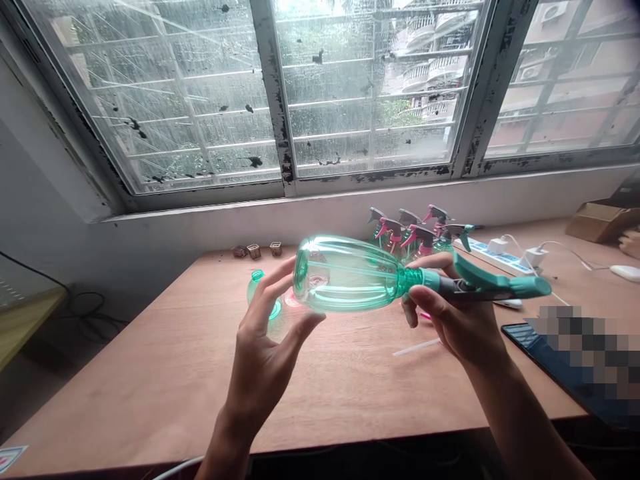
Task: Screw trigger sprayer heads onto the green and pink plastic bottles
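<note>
A clear teal spray bottle (350,275) lies sideways in the air above the wooden table (165,373), its base to the left. My left hand (265,333) cups that base with curled fingers. My right hand (457,320) grips the neck and the teal-and-grey trigger head (493,283), which points right. Behind my left hand on the table stands another teal bottle (259,288) without a head. A thin white tube (416,347) lies on the table under my right hand.
Several finished spray bottles (417,233) with pink and teal triggers stand at the back by the window wall. A white power strip (493,257) with chargers, a white mouse (625,272), a dark phone (560,363) and a cardboard box (603,220) are at the right. Small cubes (255,251) sit at the back.
</note>
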Demonstrator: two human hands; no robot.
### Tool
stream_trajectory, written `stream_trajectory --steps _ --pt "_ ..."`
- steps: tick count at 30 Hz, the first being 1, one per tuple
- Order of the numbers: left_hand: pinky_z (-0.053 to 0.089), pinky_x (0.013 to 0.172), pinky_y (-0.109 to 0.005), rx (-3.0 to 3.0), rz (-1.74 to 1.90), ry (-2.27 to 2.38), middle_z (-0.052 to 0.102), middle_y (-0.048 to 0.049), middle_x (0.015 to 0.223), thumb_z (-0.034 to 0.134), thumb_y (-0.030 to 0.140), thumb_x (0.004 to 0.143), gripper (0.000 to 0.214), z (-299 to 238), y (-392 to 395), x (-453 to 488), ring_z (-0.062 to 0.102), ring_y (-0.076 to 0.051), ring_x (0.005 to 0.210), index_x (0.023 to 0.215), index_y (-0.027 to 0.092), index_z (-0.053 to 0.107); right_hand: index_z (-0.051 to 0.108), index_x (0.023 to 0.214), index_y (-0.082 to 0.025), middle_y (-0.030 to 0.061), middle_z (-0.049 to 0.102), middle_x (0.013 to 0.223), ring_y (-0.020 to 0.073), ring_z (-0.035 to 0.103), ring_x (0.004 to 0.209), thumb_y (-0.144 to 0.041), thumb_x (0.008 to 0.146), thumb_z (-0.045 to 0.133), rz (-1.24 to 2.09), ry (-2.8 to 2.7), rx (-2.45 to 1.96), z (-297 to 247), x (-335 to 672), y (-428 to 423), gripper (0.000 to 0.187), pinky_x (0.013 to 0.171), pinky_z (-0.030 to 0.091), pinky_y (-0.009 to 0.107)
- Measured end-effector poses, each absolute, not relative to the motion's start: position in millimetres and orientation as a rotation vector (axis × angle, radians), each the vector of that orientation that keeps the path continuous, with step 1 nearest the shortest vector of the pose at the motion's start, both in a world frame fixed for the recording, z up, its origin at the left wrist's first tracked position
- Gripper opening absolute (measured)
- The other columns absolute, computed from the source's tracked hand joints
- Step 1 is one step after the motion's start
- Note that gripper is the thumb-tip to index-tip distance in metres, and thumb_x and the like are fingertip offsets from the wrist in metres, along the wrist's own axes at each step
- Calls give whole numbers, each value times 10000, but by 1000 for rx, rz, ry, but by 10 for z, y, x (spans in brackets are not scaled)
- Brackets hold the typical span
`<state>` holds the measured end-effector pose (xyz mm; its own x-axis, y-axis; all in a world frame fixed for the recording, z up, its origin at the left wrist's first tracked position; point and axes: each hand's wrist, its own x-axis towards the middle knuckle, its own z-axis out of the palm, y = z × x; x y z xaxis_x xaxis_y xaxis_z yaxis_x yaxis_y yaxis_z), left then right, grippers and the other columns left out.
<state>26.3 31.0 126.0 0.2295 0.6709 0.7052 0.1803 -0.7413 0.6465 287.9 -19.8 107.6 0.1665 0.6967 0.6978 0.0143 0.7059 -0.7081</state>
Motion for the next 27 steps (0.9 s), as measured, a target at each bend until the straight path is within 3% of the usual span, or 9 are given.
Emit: stream_trajectory --steps 4,8,10,14,21,24,27 --pt "453 1255 -575 1982 1504 824 630 -75 1584 731 579 999 403 1311 268 262 570 -364 1489 1295 306 757 705 1088 -267 -52 692 693 154 655 536 -228 921 888 378 -1404 -720 1088 2858 -248 250 481 570 276" --pt "587 1101 -541 1918 1496 889 660 -108 1548 635 728 990 532 1321 268 268 640 -379 1401 1189 255 776 718 1089 -268 -18 721 831 158 699 600 -139 852 906 261 -1480 -766 1066 2846 -271 329 518 597 274" --pt "613 1059 -525 1876 1472 877 651 -105 1557 670 695 988 484 1305 289 272 671 -367 1357 1154 253 777 721 1099 -272 -10 732 876 163 720 627 -119 839 904 241 -1503 -788 1061 2841 -273 352 537 603 274" --pt "527 1189 -559 1886 1463 828 634 -86 1568 754 545 994 340 1263 330 287 619 -352 1434 1202 277 767 718 1065 -263 -35 710 756 160 687 580 -174 866 908 267 -1435 -800 1072 2834 -251 289 499 580 266" --pt "476 1258 -563 2085 1618 721 635 -65 1561 803 388 985 393 1230 306 284 558 -323 1498 1360 333 700 683 1107 -281 -72 652 651 166 633 498 -331 1002 811 573 -1327 -633 1048 2865 -190 173 497 525 314" --pt "473 1260 -562 2099 1532 677 532 -65 1674 784 433 997 420 1232 276 267 493 -341 1560 1388 344 660 689 1118 -281 -69 648 656 162 630 497 -330 987 831 556 -1308 -638 1047 2888 -203 199 501 511 312" --pt "435 1286 -571 2054 1405 645 430 -65 1753 671 631 1020 502 1237 239 269 362 -371 1643 1428 343 623 705 1112 -274 -51 685 699 154 645 507 -292 969 851 509 -1345 -625 1061 2915 -228 205 465 503 276"
